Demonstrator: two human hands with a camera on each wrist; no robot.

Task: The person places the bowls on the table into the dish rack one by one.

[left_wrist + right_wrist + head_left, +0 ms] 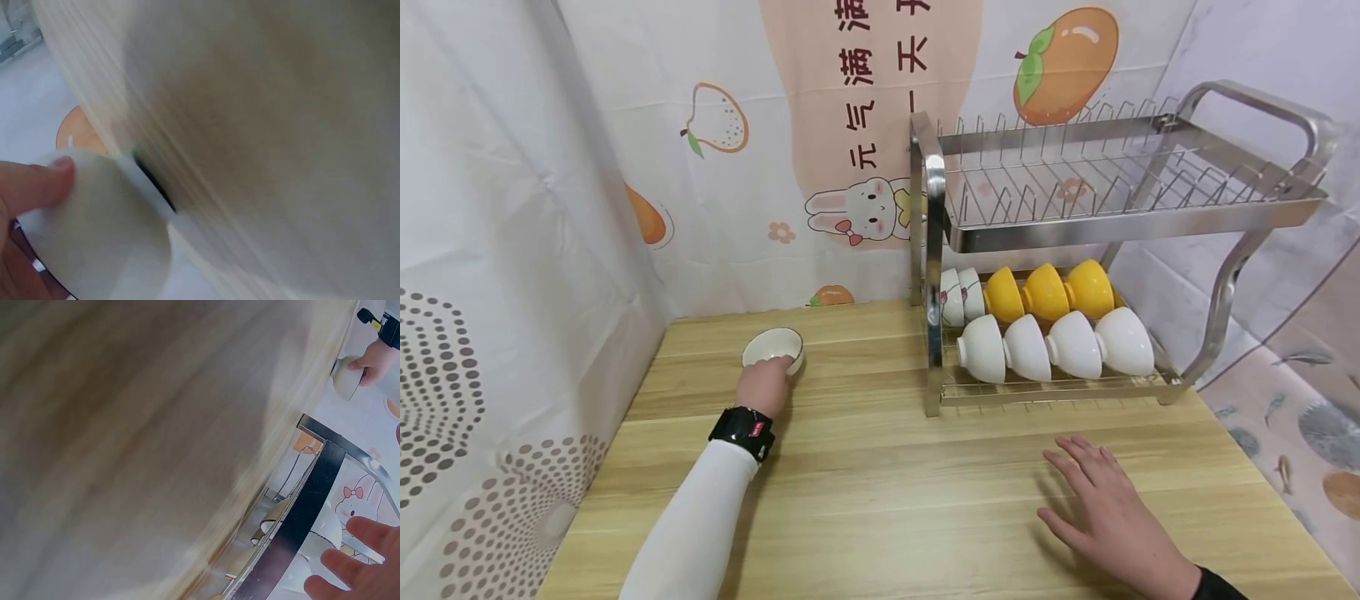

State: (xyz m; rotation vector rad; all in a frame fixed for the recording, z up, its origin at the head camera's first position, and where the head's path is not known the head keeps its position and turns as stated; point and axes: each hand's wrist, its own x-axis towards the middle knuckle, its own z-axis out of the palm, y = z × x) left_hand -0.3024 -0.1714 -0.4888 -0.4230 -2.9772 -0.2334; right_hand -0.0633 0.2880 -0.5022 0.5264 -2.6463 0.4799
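Observation:
My left hand (763,387) pinches the near rim of a white bowl (771,342) with a thin dark rim line, at the far left of the table. The left wrist view shows the thumb (44,181) against the outer wall of this bowl (109,231), other fingers curled over its rim, and the foot right at the wood. My right hand (1108,512) is over the table's right part, fingers spread, holding nothing. Its fingers (365,534) also appear in the right wrist view, in front of the rack.
A two-tier metal dish rack (1142,233) stands at the back right. Its lower tier holds white bowls (1075,346), yellow bowls (1043,292) and patterned bowls (951,297), all on their sides. The upper tier has only wire dividers. A printed curtain (730,225) hangs behind the wooden table (880,500).

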